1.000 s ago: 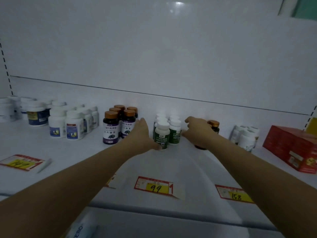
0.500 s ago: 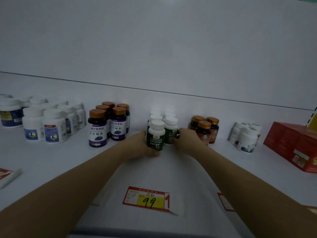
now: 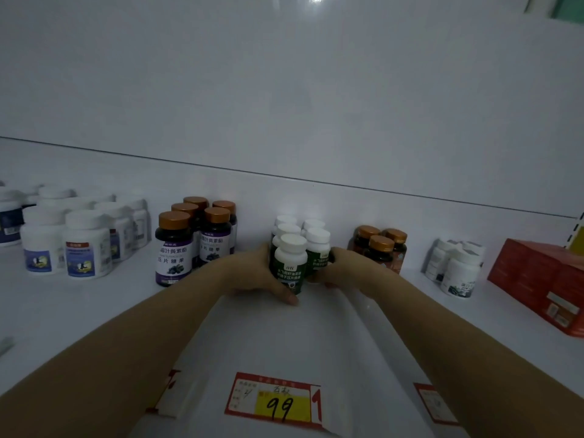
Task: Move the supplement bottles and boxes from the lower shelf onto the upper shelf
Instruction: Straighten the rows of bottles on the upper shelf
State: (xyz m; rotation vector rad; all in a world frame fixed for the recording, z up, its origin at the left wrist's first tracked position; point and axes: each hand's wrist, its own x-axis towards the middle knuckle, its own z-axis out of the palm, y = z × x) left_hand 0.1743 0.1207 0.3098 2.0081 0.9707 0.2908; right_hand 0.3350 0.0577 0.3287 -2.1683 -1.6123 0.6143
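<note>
We grip the green bottles point(image 3: 292, 263), clustered mid-shelf by the back wall point(image 3: 316, 197), left hand point(image 3: 252, 276) and right hand point(image 3: 347, 270) curled round their sides. Purple-label bottles point(image 3: 173, 257) near left, amber bottles point(image 3: 380, 251) just beside right; bare shelf point(image 3: 94, 311) runs forward to the price tag point(image 3: 278, 403)

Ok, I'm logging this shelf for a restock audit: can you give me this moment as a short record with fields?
surface: white shelf
held: green-label bottles, white caps, clustered upright
left hand: grips cluster's left side, thumb across front bottle
right hand: grips cluster's right side
neighbours: purple-label bottles left, amber bottles right
front edge: price tag reading 99
</note>
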